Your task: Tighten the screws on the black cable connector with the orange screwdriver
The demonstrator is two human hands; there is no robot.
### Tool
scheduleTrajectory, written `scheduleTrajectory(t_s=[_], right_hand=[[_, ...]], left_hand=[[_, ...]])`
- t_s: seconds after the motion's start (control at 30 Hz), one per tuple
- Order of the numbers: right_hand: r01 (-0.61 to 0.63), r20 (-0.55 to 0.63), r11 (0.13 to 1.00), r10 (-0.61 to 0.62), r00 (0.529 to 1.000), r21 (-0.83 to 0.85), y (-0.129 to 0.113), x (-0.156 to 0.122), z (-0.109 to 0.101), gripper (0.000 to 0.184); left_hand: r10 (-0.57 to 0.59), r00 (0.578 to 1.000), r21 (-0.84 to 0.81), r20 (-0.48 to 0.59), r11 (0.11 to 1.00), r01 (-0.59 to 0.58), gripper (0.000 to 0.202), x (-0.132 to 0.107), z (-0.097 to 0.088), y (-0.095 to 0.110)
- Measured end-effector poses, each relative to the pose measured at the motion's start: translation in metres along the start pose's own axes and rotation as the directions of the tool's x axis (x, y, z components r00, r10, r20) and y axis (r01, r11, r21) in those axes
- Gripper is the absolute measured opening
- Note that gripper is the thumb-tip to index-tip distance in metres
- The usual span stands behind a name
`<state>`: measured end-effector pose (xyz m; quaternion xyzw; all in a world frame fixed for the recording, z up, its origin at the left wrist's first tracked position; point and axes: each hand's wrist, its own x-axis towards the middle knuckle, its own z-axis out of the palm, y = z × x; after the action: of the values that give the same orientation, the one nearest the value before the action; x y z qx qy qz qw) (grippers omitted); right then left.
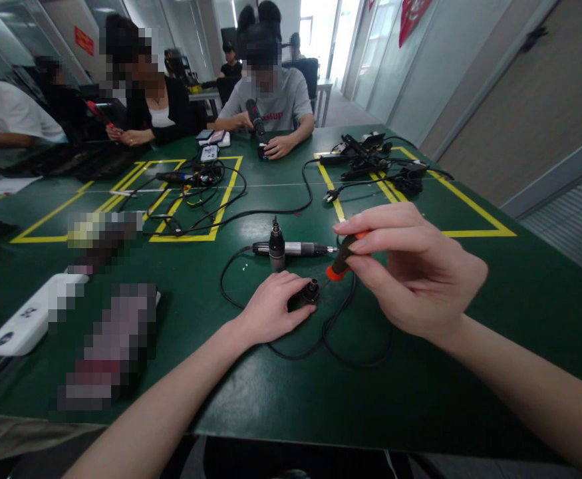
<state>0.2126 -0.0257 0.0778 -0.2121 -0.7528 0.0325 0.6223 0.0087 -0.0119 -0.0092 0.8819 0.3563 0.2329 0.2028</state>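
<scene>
My left hand (271, 309) rests on the green table (470, 313) with its fingers closed over a small black connector part (309, 293), pinning it down. My right hand (410, 266) is raised just right of it, fingers wrapped round an orange-and-black screwdriver (341, 261) whose tip points down toward that part. Just behind lies a silver-and-black rotary handpiece (293, 249) with a small black piece (276, 245) standing upright on it. A black cable (330, 332) loops on the table round my hands.
Other people sit at the far side, one holding a black tool (255, 118). Yellow tape boxes mark the table. Cables and a power strip (365, 159) lie at back right, more tools (191, 178) at back centre. A white device (26, 322) lies at left.
</scene>
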Motion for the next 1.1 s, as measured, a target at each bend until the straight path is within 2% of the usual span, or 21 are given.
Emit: scheduleTrajectory(t_s=[0.13,0.3,0.47,0.7,1.1], right_hand=[[-0.016,-0.001,0.999,0.016,1.000,0.031,-0.0008,-0.0008,0.0009,0.032],[-0.044,0.056,0.998,0.042,0.998,0.047,-0.0024,-0.0005,0.0001,0.039],[0.023,0.027,1.000,-0.022,0.999,-0.006,0.0000,0.0011,-0.0003,0.032],[-0.012,0.037,0.999,0.013,0.999,-0.032,-0.0019,-0.0004,-0.0009,0.036],[0.013,0.010,1.000,-0.013,1.000,-0.005,0.0004,0.0005,0.0000,0.031]], left_hand=[[0.000,1.000,0.004,0.000,1.000,0.000,0.015,0.0000,-0.0004,0.0002],[0.005,1.000,0.000,0.009,1.000,-0.005,0.014,0.0001,-0.0005,-0.0004],[0.009,1.000,0.002,0.000,1.000,-0.009,0.014,0.0001,0.0001,-0.0008],[0.001,1.000,0.002,0.007,1.000,-0.001,0.015,0.0004,-0.0007,-0.0001],[0.002,1.000,0.000,0.003,1.000,-0.002,0.016,0.0002,0.0000,-0.0002]])
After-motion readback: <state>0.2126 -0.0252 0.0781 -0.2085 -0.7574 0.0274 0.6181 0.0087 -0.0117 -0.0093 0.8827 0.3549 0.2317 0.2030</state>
